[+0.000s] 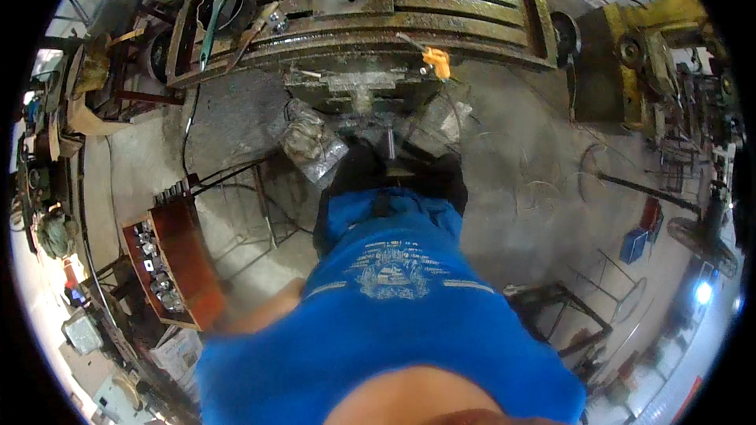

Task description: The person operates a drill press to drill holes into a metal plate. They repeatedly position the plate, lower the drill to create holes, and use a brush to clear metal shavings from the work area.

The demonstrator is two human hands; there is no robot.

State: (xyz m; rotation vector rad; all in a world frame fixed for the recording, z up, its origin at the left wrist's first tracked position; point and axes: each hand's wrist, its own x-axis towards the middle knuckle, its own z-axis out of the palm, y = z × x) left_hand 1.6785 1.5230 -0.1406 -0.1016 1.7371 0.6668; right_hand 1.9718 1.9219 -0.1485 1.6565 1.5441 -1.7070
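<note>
A blurred part of my left arm [264, 311] shows beside my blue shirt, but its hand is not visible. Neither my right arm nor my right hand appears. Ahead of me stretches a slotted, oily machine table [465, 4]. An orange air blow gun [435, 61] hangs at its front edge, its thin nozzle pointing up and left. On the table's left end lie a brush with a green handle [209, 43] and a wooden-handled tool [256, 31]. Below the table, a crumpled cloth [303, 139] rests on plastic wrapping near my legs.
To my left stands a reddish-brown cabinet [185, 256] with an open tray of small metal parts [160, 271]. A handwheel [565, 38] sticks out at the table's right end, near a yellow-green machine [622, 63]. A dark metal frame [567, 315] stands at lower right.
</note>
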